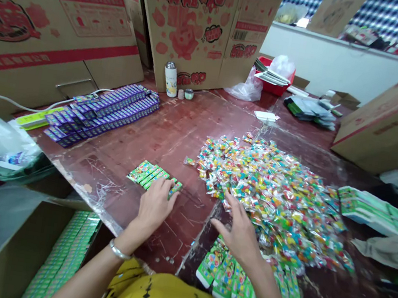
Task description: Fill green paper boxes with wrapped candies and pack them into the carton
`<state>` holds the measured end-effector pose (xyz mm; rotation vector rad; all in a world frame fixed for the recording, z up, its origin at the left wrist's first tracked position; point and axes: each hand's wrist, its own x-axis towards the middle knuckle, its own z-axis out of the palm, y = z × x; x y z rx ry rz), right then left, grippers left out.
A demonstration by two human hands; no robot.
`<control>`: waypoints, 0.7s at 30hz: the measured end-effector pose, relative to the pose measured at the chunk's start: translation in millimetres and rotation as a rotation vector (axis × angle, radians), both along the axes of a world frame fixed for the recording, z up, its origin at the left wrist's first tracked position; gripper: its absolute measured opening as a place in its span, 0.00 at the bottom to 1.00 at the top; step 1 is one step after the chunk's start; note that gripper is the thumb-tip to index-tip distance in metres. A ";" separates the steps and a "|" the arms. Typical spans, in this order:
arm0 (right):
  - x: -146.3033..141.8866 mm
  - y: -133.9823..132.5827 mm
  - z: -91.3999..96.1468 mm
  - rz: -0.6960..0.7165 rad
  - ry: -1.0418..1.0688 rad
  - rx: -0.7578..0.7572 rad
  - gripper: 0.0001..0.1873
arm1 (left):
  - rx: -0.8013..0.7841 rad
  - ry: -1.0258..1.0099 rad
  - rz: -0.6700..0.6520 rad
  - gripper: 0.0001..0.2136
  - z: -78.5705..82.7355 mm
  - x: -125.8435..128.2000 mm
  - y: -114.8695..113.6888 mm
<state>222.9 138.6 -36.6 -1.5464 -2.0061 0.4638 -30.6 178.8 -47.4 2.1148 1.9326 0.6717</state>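
My left hand point(155, 203) is at the right end of a short row of small green boxes point(147, 175) lying side by side on the table. Its thumb and fingers close around a small green candy box point(175, 186) there. My right hand point(242, 232) has its thumb and forefinger apart, with the fingertips at the near left edge of a large heap of small clear packets of colourful candy point(275, 191). No packet shows clearly in its grasp. Below the right wrist lie several flat green cartons point(226, 276), partly covered by my forearm.
Purple boxes point(102, 113) stand in rows at the left. An open carton point(23, 247) beside the table holds green boxes. Big cardboard boxes point(199, 23) wall the back, near a thermos point(170, 79). Stacked green cartons point(381, 213) and a grey cloth point(390, 250) lie at right.
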 end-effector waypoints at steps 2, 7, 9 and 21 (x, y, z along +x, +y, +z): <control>18.3 -4.1 -0.8 -0.064 -0.021 0.023 0.20 | 0.022 0.119 0.051 0.09 -0.3 -8.1 6.0; 47.6 -22.6 -10.3 -0.104 -0.199 -0.109 0.10 | 0.051 0.036 -0.062 0.20 -2.7 14.3 -9.6; 46.2 -28.3 -16.9 -0.089 -0.273 -0.170 0.11 | -0.048 -0.061 -0.323 0.26 -8.0 38.3 -28.8; 31.2 -26.5 -19.6 -0.152 0.326 -0.332 0.12 | -0.252 -0.140 -0.564 0.36 -26.2 79.0 -70.2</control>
